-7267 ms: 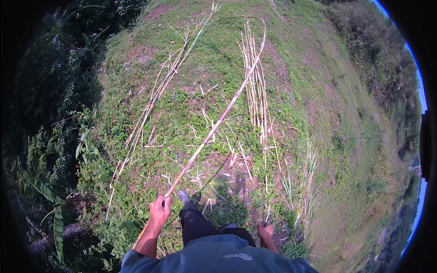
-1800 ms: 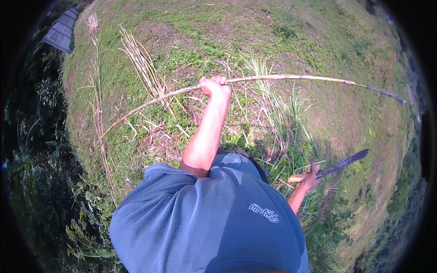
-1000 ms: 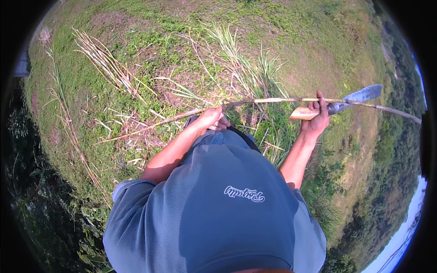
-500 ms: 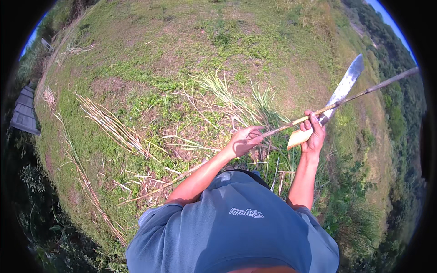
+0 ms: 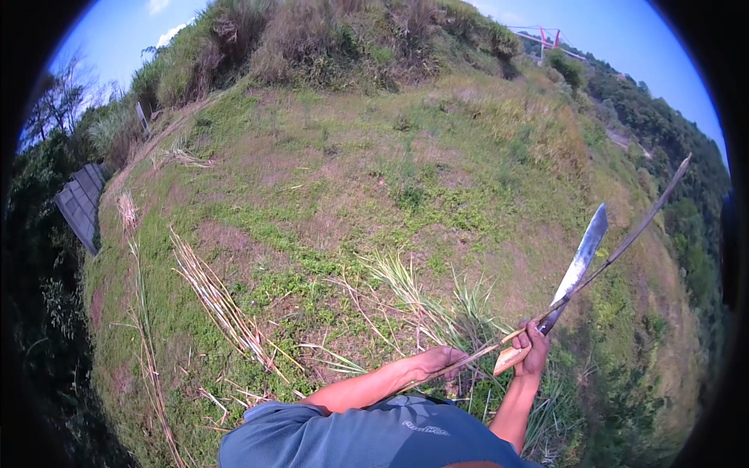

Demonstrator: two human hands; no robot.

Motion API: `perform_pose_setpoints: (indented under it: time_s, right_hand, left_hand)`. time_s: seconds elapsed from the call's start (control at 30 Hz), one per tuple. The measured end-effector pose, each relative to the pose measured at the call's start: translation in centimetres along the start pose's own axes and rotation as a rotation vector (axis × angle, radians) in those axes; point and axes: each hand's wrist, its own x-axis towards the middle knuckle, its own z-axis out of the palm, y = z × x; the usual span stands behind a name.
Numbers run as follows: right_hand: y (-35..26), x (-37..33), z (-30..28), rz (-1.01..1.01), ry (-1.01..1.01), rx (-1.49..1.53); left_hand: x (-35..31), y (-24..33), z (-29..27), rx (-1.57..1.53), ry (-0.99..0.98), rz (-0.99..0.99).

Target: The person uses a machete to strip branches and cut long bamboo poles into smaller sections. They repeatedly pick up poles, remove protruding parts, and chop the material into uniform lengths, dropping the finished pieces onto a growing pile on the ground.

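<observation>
A long thin cane stalk [image 5: 633,238] slants across my front, from low at my waist up to the far right. My left hand [image 5: 439,361] is closed around its lower part. With my right hand [image 5: 534,352] I grip a machete [image 5: 580,259] by its handle, the pale wooden butt [image 5: 509,359] sticking out below the fist. The stalk also passes through the fingers of that hand, beside the handle. The machete's broad, shiny blade points up and away, crossing close to the stalk near its base.
Cut stalks lie in a bundle [image 5: 214,295] on the grass to the left. Long green leaves [image 5: 406,288] are heaped just ahead of my hands. Farther left are a line of dry stalks [image 5: 148,359] and a grey slatted structure [image 5: 80,201]. A bushy bank [image 5: 328,47] rises beyond.
The view has tilted up, showing the bank and more sky. My left fingers, looser before, now wrap the stalk. Stalk and machete stand more steeply, still held in my right hand.
</observation>
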Motion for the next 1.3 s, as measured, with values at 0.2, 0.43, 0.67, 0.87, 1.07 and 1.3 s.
perform_pose_setpoints:
  time_s: [0.2,0.43,0.67,0.87,1.07,1.3]
  right_hand:
    - [0.1,-1.3,0.4,-0.002,-0.087,-0.017]
    - [-0.9,-1.4,-0.6,-0.081,0.067,-0.047]
    - [0.7,-0.2,-0.5,0.037,0.072,-0.014]
    - [-4.0,1.6,1.2,-0.118,0.122,-0.202]
    - [-10.3,5.9,0.8,-0.412,0.139,-0.348]
    - [-10.7,5.5,0.8,-0.460,0.169,-0.375]
  left_hand:
    - [2.5,-5.6,-6.1,-0.369,0.110,-0.086]
    - [3.3,-5.0,-8.1,0.940,1.181,-0.040]
    - [0.9,-1.3,-0.3,0.364,0.142,0.170]
    - [1.0,-1.4,2.1,0.703,0.367,0.370]
    - [0.6,-0.3,2.3,0.745,0.320,0.352]
    - [2.3,0.1,2.8,0.430,0.143,0.299]
